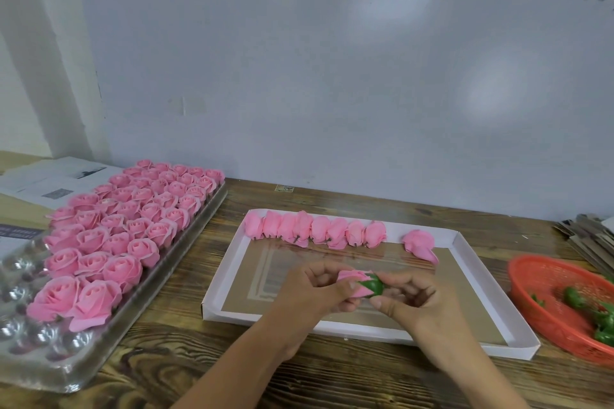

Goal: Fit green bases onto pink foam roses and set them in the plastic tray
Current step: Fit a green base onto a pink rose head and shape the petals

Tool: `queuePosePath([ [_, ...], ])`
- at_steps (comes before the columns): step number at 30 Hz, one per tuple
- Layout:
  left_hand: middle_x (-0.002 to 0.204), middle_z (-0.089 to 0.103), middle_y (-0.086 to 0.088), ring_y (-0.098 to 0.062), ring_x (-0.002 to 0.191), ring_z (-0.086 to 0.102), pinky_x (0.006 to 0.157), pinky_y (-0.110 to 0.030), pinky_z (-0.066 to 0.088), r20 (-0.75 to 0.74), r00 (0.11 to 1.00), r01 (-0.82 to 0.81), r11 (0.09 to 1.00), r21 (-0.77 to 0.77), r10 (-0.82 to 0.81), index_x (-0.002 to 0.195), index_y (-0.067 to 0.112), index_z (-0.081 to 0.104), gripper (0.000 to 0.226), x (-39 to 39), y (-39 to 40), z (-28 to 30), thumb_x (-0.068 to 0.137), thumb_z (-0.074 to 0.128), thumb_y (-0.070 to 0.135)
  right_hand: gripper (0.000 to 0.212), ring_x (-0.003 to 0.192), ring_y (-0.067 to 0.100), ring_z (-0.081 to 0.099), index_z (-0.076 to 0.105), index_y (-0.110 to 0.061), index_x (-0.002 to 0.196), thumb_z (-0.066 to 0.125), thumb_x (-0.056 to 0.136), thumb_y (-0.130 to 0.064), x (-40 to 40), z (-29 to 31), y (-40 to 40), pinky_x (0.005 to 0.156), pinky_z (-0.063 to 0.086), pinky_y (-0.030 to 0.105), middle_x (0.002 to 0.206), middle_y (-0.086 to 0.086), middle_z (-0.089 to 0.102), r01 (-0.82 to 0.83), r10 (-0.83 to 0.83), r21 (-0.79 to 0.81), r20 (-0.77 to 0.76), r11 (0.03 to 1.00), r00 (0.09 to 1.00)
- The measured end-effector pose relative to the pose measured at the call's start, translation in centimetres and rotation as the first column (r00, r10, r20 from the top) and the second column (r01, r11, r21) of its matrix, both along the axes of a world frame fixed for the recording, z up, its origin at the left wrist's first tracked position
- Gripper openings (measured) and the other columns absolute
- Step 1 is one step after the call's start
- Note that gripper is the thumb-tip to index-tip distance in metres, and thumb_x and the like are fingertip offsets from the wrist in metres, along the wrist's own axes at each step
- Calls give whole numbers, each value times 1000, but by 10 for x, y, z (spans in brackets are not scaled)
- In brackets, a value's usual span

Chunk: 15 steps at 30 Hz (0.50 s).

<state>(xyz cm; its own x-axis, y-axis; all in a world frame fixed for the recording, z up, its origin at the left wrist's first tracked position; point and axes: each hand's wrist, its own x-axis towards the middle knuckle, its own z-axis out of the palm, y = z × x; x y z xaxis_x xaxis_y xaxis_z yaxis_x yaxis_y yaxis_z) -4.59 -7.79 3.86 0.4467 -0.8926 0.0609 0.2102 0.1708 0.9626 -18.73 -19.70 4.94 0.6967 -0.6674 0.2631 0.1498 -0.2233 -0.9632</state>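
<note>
A person's left hand (312, 289) and right hand (410, 300) meet low at the centre of a wooden table (186, 362), working together on a single pink foam rose (353, 279). The left hand's curled fingers grip the bloom, while the right hand's thumb and fingers pinch a green base (374, 287) against its underside. Beneath the hands lies a shallow white cardboard box (465, 252), where a row of roses (315, 229) lies on its side along the far edge, at 12 o'clock from the hands, with one more rose (420, 242) lying apart at about 1 o'clock. At 9 to 10 o'clock, a clear plastic tray (40, 335) holds many upright roses (133, 219); its nearest pockets show no flowers. At 3 o'clock, an orange mesh basket (545, 282) holds loose green bases (576, 298). Papers (50, 183) lie behind the tray, at 10 o'clock.
</note>
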Motion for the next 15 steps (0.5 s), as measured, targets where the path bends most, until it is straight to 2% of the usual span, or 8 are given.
queuePosePath([
  [4, 100, 78, -12, -16, 85, 74, 75, -21, 58, 32, 999, 6, 1000, 4, -6, 98, 22, 80, 20, 0, 0, -1, 78, 82, 27, 29, 60, 6, 66, 76, -14, 77, 80, 49, -12, -1, 1, 0, 60, 53, 14, 70, 7, 75, -29, 29, -27, 10, 999, 1000],
  [10, 98, 78, -14, -15, 82, 73, 75, -22, 58, 62, 998, 11, 1000, -3, -11, 100, 17, 80, 22, 1, -1, -3, 80, 82, 25, 34, 68, 14, 72, 73, -8, 83, 82, 51, -19, 0, -3, -1, 65, 56, 18, 78, 8, 77, -22, 21, -52, -11, 998, 1000],
  [12, 100, 78, -14, -15, 83, 73, 76, -22, 58, 67, 998, 12, 1000, -4, -12, 101, 17, 80, 22, 2, 0, -4, 80, 83, 25, 34, 69, 20, 72, 74, -12, 84, 83, 53, -23, 0, -4, -1, 66, 57, 25, 79, 8, 77, 6, -9, -86, -33, 996, 999],
  [15, 100, 78, -13, -14, 84, 73, 77, -22, 58, 88, 996, 13, 1000, -10, -12, 101, 19, 80, 21, 3, -2, -6, 81, 84, 25, 26, 73, 39, 65, 76, -21, 81, 87, 58, -23, 0, -6, -1, 70, 55, 44, 79, 9, 75, 78, -94, -152, -98, 985, 991],
])
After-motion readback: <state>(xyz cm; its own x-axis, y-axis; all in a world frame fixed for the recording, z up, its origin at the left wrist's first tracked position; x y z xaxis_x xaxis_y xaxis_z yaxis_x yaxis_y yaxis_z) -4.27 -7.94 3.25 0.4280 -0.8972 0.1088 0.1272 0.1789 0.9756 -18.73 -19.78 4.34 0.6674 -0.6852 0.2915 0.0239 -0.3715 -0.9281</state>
